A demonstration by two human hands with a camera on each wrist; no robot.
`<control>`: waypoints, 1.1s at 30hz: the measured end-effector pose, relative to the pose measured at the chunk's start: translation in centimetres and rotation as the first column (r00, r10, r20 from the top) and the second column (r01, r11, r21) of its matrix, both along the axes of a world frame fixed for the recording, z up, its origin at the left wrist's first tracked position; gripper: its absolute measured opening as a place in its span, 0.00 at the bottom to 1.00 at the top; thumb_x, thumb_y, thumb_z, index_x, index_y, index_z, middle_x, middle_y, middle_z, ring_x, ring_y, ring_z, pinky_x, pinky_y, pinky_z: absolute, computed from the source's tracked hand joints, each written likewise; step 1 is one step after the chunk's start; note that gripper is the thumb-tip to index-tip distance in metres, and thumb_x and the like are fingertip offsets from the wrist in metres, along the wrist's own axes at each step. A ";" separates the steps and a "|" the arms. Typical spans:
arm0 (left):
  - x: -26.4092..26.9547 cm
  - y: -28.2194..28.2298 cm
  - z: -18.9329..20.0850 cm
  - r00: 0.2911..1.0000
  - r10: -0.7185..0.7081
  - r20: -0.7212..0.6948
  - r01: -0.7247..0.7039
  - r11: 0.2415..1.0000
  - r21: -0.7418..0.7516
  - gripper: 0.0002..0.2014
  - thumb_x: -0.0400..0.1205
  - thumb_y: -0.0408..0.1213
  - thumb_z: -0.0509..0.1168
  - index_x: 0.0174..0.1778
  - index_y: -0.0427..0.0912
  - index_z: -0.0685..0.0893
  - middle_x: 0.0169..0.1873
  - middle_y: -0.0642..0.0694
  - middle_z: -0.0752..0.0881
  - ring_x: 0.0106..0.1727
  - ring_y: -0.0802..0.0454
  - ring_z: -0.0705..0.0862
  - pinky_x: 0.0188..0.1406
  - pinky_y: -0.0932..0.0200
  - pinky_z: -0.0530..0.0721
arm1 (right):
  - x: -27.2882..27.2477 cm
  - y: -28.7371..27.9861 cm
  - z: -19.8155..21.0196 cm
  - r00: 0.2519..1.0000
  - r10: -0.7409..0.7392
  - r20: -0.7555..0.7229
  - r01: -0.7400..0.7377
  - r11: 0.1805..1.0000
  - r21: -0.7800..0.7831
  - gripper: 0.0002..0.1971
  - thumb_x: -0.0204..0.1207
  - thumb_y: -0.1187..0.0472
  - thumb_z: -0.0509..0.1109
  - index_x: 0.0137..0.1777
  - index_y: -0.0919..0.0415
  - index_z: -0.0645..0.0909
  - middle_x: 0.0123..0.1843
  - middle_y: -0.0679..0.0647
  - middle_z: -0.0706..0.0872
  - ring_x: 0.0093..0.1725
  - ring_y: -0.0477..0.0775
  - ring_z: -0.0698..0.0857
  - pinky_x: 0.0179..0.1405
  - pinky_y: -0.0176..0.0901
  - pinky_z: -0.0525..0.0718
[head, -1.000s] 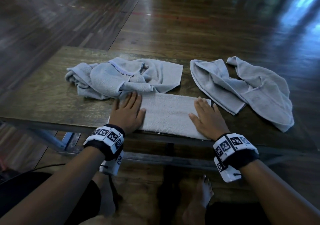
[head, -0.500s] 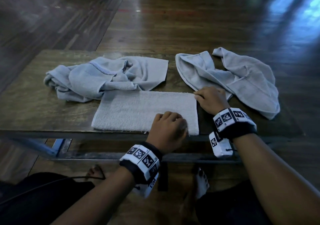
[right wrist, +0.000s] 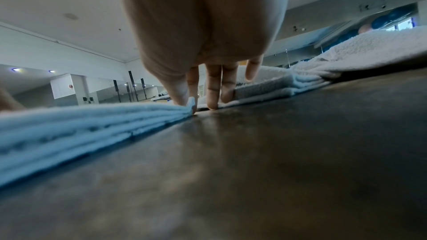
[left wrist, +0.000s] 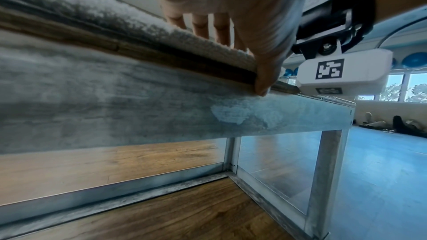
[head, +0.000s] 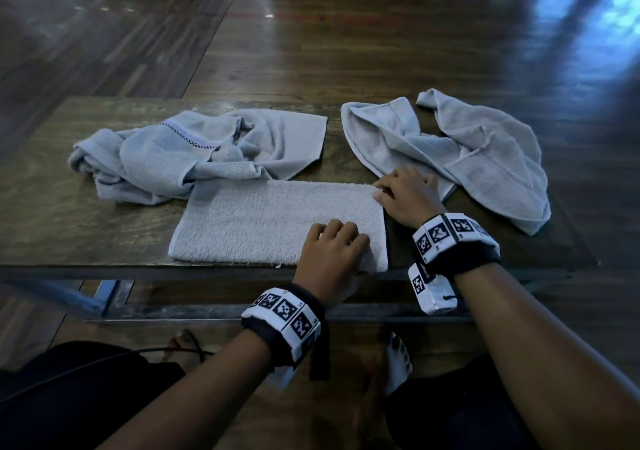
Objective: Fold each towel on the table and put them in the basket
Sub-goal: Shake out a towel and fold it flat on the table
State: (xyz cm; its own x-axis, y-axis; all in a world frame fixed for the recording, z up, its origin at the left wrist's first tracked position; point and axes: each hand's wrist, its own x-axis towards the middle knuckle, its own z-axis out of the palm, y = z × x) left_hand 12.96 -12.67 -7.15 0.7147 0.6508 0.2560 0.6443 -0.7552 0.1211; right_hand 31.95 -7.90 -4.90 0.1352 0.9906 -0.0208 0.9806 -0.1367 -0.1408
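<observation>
The folded towel is pale looped terry cloth, rough and matt, its stacked layers showing at the edge. The crumpled towel on the left and the one on the right are the same soft cloth. The counter has a dark wood-grain top with a dull sheen, on a brushed grey metal frame. The floor is glossy wood planking.

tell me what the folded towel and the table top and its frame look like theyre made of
Folded towel: looks like terry cloth, pale grey-blue, with a looped, fuzzy pile and soft stacked layers at its edge.
Table top: seems wood or wood-look laminate, dark brown grain, slight sheen.
Table frame: probably metal, dull grey square bars.
</observation>
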 end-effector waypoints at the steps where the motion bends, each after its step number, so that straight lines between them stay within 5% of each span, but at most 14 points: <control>1: 0.0 -0.1 0.0 1.000 -0.001 0.002 0.001 1.000 0.010 0.22 0.55 0.51 0.76 0.42 0.47 0.81 0.39 0.49 0.83 0.41 0.45 0.82 0.40 0.54 0.78 | 0.0 -0.1 0.1 1.000 -0.001 -0.002 0.001 1.000 -0.002 0.15 0.80 0.48 0.59 0.63 0.48 0.80 0.65 0.52 0.77 0.69 0.55 0.71 0.68 0.59 0.62; 7: -0.7 -0.9 0.2 0.997 -0.059 0.045 0.056 0.997 0.058 0.18 0.58 0.48 0.75 0.41 0.49 0.82 0.37 0.51 0.83 0.39 0.47 0.82 0.41 0.55 0.77 | -0.3 -0.8 0.7 0.992 -0.052 -0.113 0.046 0.997 -0.063 0.09 0.73 0.49 0.66 0.50 0.49 0.81 0.56 0.49 0.79 0.67 0.54 0.71 0.67 0.56 0.61; 10: -1.5 -1.6 0.7 0.992 -0.080 0.099 0.073 0.995 0.075 0.11 0.67 0.48 0.65 0.40 0.49 0.83 0.38 0.51 0.84 0.39 0.48 0.83 0.42 0.55 0.78 | -0.4 -1.5 1.3 0.971 -0.093 -0.221 0.080 0.995 -0.067 0.06 0.71 0.51 0.68 0.43 0.51 0.80 0.47 0.46 0.80 0.61 0.53 0.73 0.64 0.56 0.63; 14: -3.0 -2.5 2.2 0.979 -0.063 0.196 0.057 0.998 0.037 0.12 0.71 0.50 0.61 0.42 0.49 0.84 0.39 0.52 0.85 0.41 0.49 0.83 0.43 0.54 0.78 | -0.6 -2.4 2.7 0.844 -0.070 -0.531 0.048 0.997 -0.054 0.04 0.70 0.57 0.71 0.40 0.57 0.80 0.39 0.47 0.83 0.47 0.52 0.81 0.51 0.47 0.77; 17: -4.7 -3.0 3.6 0.957 -0.018 0.290 0.016 1.000 0.010 0.10 0.71 0.50 0.64 0.43 0.49 0.81 0.39 0.53 0.85 0.42 0.51 0.83 0.44 0.54 0.77 | -1.0 -2.9 4.4 0.742 -0.002 -0.670 -0.020 0.999 -0.025 0.03 0.73 0.65 0.69 0.42 0.56 0.80 0.40 0.55 0.83 0.44 0.56 0.82 0.45 0.46 0.77; 20: -6.8 -3.7 4.8 0.907 0.073 0.415 -0.072 0.997 -0.016 0.07 0.70 0.45 0.67 0.40 0.49 0.80 0.36 0.56 0.85 0.40 0.54 0.83 0.45 0.53 0.76 | -1.7 -3.0 6.0 0.706 0.097 -0.702 -0.129 0.992 0.007 0.08 0.75 0.65 0.68 0.52 0.56 0.82 0.49 0.69 0.83 0.49 0.67 0.81 0.48 0.50 0.77; 24: -9.8 -4.3 5.5 0.849 0.199 0.490 -0.179 0.980 -0.088 0.05 0.71 0.45 0.66 0.39 0.50 0.80 0.33 0.57 0.84 0.38 0.57 0.82 0.44 0.52 0.76 | -3.1 -3.1 8.8 0.636 0.206 -0.744 -0.312 0.950 -0.004 0.07 0.73 0.60 0.69 0.49 0.50 0.83 0.52 0.57 0.86 0.50 0.50 0.84 0.55 0.41 0.81; 27: -12.0 -4.1 5.7 0.784 0.305 0.541 -0.239 0.952 -0.191 0.06 0.72 0.47 0.66 0.39 0.49 0.80 0.34 0.56 0.84 0.37 0.57 0.82 0.41 0.50 0.77 | -4.5 -2.4 10.5 0.608 0.248 -0.754 -0.433 0.900 -0.054 0.13 0.73 0.68 0.70 0.54 0.52 0.82 0.52 0.50 0.87 0.50 0.41 0.86 0.50 0.30 0.82; 33: -16.2 -3.1 5.0 0.588 0.444 0.676 -0.257 0.895 -0.365 0.08 0.73 0.49 0.66 0.37 0.49 0.80 0.33 0.58 0.84 0.36 0.62 0.83 0.35 0.54 0.82 | -9.8 1.8 11.9 0.614 0.256 -0.746 -0.442 0.895 -0.057 0.11 0.70 0.74 0.72 0.53 0.66 0.83 0.43 0.58 0.87 0.42 0.41 0.85 0.41 0.25 0.81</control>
State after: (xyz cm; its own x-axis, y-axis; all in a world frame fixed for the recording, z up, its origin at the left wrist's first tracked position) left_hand -3.23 -15.74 -2.12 0.0565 0.9105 0.4096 0.4794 -0.3846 0.7888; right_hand 22.13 -6.12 7.02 -0.3688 0.9137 -0.1708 0.5709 0.0777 -0.8173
